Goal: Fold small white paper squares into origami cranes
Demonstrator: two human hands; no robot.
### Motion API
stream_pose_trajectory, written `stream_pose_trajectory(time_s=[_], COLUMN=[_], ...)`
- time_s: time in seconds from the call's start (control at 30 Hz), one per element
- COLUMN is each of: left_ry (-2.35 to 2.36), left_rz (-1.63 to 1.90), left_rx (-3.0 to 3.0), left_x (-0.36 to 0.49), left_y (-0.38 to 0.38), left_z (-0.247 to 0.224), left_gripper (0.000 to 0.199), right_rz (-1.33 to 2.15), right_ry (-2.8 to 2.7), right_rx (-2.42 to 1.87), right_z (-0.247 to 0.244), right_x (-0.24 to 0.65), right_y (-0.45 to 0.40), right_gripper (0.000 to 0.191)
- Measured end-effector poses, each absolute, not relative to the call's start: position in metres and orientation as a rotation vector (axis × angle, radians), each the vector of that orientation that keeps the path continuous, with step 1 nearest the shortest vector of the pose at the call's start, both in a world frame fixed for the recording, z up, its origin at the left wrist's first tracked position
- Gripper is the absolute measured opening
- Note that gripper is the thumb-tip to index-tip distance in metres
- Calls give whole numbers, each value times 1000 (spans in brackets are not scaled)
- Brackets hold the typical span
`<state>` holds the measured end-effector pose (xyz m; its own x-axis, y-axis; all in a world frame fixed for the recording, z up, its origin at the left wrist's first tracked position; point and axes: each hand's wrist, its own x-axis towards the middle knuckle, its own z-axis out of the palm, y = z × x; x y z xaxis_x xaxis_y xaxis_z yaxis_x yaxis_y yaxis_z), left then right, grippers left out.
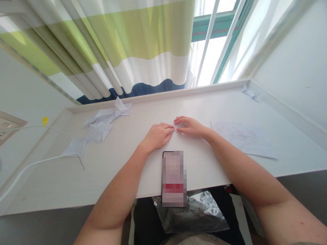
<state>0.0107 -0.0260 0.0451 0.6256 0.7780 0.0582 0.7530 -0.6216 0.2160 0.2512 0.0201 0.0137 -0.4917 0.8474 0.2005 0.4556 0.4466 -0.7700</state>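
White paper (pixel 176 126) lies mid-desk (pixel 122 136) between your hands; your right hand (pixel 190 127) frames it, thumb and fingers apart. Whether your left hand's (pixel 158 136) fingers grip its edge, I cannot tell.

Exposure bright, daylight from window (pixel 208 51) at upper right; panes blown out to white. Curtain (pixel 143 34) backlit, glowing through. Soft sheen on far part of desk (pixel 150 166), faint soft shadows near hands. Hard glare spots on plastic bag (pixel 201 200). Phone (pixel 174 178) screen pixelated. Wide-angle stretch at frame edges. Fine detail soft, writing on paper (pixel 242 137) unreadable.
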Motion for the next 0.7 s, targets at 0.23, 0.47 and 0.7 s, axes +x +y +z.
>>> stream_pose_trajectory(time_s=[0.23, 0.47, 0.7], left_ry=[1242, 1305, 1395], left_rz=[297, 420, 521], left_rx=[2659, 2597, 2492], left_x=[9, 12, 19], left_y=[-25, -22, -14], left_z=[40, 33, 26], left_gripper=[39, 33, 21], right_rz=[790, 777, 736], right_ry=[-2111, -2151, -2205], right_rx=[-1090, -1087, -1090], right_z=[9, 13, 15], right_x=[247, 247, 246], right_y=[20, 18, 17], right_gripper=[22, 21, 20])
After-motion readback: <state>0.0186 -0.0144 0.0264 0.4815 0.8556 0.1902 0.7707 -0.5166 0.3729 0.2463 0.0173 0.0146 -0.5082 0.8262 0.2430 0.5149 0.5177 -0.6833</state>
